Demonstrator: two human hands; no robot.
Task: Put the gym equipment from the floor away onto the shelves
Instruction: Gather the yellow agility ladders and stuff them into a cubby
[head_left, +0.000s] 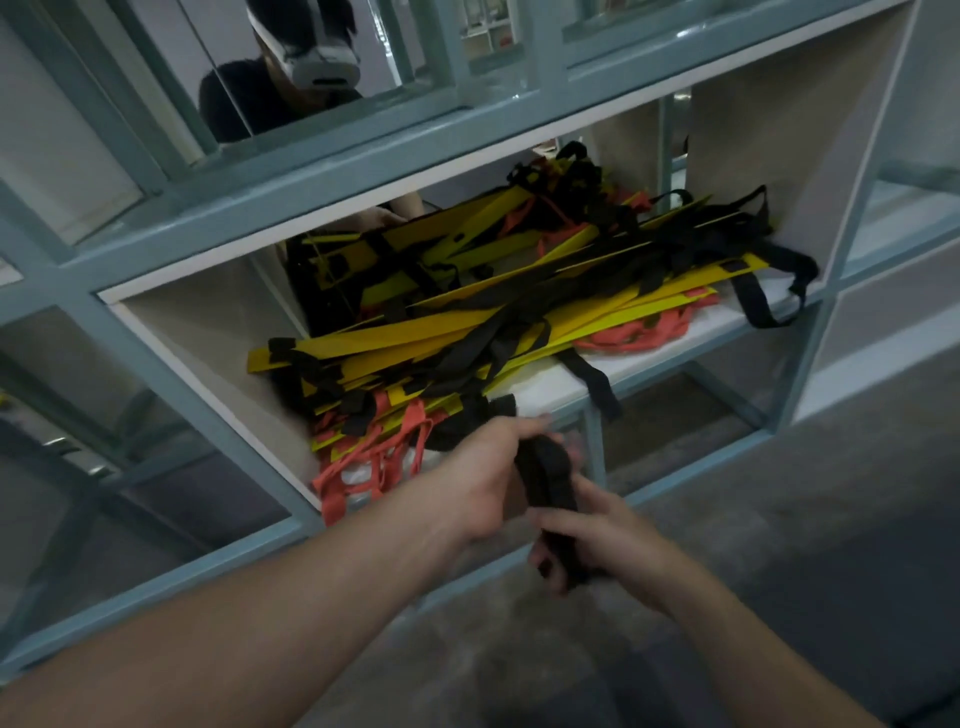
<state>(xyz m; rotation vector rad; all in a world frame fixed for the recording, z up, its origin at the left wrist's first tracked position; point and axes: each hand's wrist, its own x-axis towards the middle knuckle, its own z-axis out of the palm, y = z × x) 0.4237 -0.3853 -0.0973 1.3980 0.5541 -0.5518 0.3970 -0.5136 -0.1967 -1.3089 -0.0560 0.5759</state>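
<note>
Black webbing fills both my hands: a bunched strap (548, 493) that runs between them, my left hand (485, 480) closed round its upper end and my right hand (602, 540) closed round the lower part, fingers wrapped under it. Just above and beyond my grip, touching the top of the strap as far as I can tell, lies the heap of ladders (498, 312), yellow slats tangled with black and orange straps, already in the open shelf (675, 345). Some loops hang over its front edge near my left hand and further right. I judge the job is mostly done here: the bulk is stowed and this loose strap is left to tuck in. The floor (779, 545) below my hands shows nothing else.
</note>
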